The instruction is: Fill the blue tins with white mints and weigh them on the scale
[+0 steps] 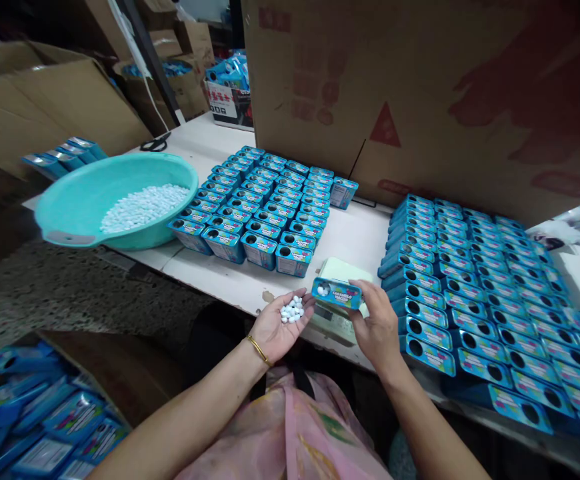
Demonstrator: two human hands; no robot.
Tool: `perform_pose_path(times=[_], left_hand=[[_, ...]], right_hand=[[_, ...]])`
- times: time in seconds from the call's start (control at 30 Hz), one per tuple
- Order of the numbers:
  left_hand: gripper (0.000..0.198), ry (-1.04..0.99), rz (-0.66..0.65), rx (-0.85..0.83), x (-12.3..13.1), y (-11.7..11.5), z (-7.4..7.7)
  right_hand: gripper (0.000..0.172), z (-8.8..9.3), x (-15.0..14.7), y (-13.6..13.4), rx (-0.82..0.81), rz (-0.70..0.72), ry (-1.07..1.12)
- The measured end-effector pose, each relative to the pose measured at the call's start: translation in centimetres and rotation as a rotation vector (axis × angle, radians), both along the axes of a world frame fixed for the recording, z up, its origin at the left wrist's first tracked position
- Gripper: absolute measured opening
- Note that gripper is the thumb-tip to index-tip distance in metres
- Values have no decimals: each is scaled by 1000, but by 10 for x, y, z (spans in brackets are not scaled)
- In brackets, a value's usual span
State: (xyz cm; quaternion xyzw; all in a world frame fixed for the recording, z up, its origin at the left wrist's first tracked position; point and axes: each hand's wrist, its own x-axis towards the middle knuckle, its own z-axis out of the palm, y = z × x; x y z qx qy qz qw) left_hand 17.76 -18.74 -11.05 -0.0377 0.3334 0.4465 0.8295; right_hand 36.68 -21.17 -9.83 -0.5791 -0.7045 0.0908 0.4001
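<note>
From here I see the left hand [281,328] palm up, fingers spread in a loose cup, with small white candies [292,310] lying in it, unclenched. The right hand [376,321] pinches a blue box [339,294] by its right end, between thumb and fingers.

That box is above a pale green scale [343,269], just beside the left fingertips; whether it touches the scale I can't tell. The front edge of the white table [360,233] runs close by, and the left palm is partly over it. Table surface shows beyond the scale, a strip between two packs of boxes: the left pack [263,213] ends just past the left hand, the right pack [475,293] crowds the right wrist. A big carton [420,93] walls the back.

The box's lettered top faces up toward the wearer, long side running left to right, dipping slightly rightward. Its round hole, showing white candies, is at the left end; its body is mostly hidden.
</note>
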Motion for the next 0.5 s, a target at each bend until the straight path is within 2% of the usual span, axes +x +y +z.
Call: perform_pose_path(times=[0.17, 0.27, 0.33, 0.43, 0.5], left_hand=[[18, 31, 42, -47, -9, -2, 0], [22, 31, 49, -62, -15, -4, -2], [24, 36, 47, -67, -19, -6, -4], [24, 51, 45, -58, -25, -10, -6], [23, 61, 41, -49, -29, -13, -7]], right_hand=[[34, -18, 11, 18, -82, -117, 416], [36, -31, 14, 26, -117, -137, 526], [43, -33, 15, 28, -128, -153, 575], [60, -20, 17, 19, -70, -196, 587], [58, -1, 18, 5, 33, -231, 506]])
